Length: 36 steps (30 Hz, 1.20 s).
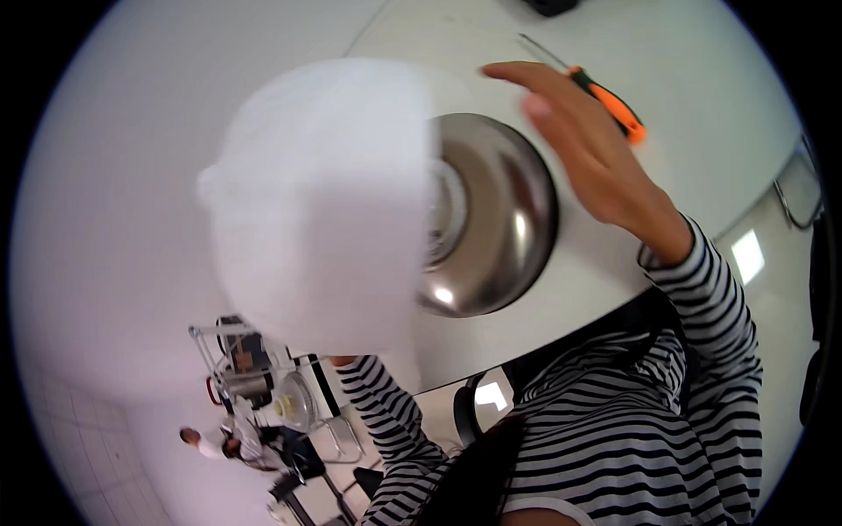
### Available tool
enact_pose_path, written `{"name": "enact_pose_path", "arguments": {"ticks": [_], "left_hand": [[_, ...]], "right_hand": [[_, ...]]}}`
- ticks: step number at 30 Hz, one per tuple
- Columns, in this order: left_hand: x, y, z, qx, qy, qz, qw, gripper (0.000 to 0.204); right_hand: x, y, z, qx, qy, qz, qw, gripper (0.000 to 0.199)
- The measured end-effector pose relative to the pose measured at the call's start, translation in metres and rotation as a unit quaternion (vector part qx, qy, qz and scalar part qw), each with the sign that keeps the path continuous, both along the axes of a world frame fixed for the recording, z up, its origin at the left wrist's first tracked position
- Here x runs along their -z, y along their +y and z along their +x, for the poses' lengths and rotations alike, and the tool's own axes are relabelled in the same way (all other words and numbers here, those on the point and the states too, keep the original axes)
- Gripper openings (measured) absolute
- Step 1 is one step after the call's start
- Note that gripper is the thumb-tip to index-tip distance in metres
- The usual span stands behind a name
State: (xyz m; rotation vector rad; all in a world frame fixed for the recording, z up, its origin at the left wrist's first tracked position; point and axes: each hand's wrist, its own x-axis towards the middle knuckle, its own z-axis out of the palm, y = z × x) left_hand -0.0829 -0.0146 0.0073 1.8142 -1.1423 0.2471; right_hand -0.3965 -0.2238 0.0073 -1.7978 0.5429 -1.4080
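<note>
A large white rounded shell (324,202), blurred, with a small knob on its left side, is held up tilted on its side. My left hand (342,359) is almost wholly behind it; only a bit near the wrist shows, and the fingers are hidden. The shell covers the left part of a shiny round metal bowl-shaped part (504,219) with a ring-shaped piece at its middle. To the right of this metal part, my right hand (588,149) is raised and open, fingers stretched out, holding nothing. A screwdriver (614,105) with an orange and black handle lies just beyond it.
The white table (596,263) curves along its near edge, close to my body. A black object (551,5) is cut off at the far edge. At the lower left are a fan (294,401), metal-framed furniture and another person (237,438). A chrome chair frame (794,206) stands at the right.
</note>
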Motion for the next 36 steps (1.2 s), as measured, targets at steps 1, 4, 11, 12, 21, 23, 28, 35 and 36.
{"name": "enact_pose_path", "arguments": {"ticks": [1,4,11,12,21,23,28,35,36], "left_hand": [[-0.005,-0.008,0.001,0.006,-0.004,-0.005,1.000,0.035],[-0.014,-0.023,0.003,0.019,-0.015,-0.016,1.000,0.036],[-0.023,-0.033,0.019,0.030,-0.026,-0.041,0.998,0.036],[-0.023,-0.032,0.020,0.027,-0.028,-0.046,0.998,0.037],[-0.013,-0.005,0.012,-0.003,-0.022,-0.055,0.998,0.038],[-0.013,-0.002,0.013,-0.008,-0.026,-0.056,0.998,0.038],[-0.012,-0.012,0.020,0.003,-0.033,-0.068,0.997,0.038],[-0.016,-0.009,0.033,-0.002,-0.036,-0.081,0.996,0.039],[-0.016,-0.006,0.034,-0.006,-0.036,-0.082,0.996,0.039]], "right_hand": [[0.001,-0.004,0.001,0.012,0.022,-0.015,1.000,0.037],[-0.001,-0.012,0.008,-0.018,0.108,-0.044,0.993,0.035],[-0.039,-0.018,0.089,-0.141,0.265,-0.019,0.954,0.030],[-0.039,-0.017,0.100,-0.129,0.261,-0.023,0.956,0.027],[-0.038,-0.017,0.145,-0.212,0.255,0.021,0.943,0.021],[-0.040,-0.014,0.149,-0.218,0.263,0.039,0.939,0.024],[-0.042,-0.014,0.146,-0.249,0.371,-0.007,0.895,0.037],[-0.033,-0.011,0.147,-0.294,0.263,0.013,0.919,0.047],[-0.034,-0.010,0.144,-0.303,0.224,0.034,0.925,0.048]]}}
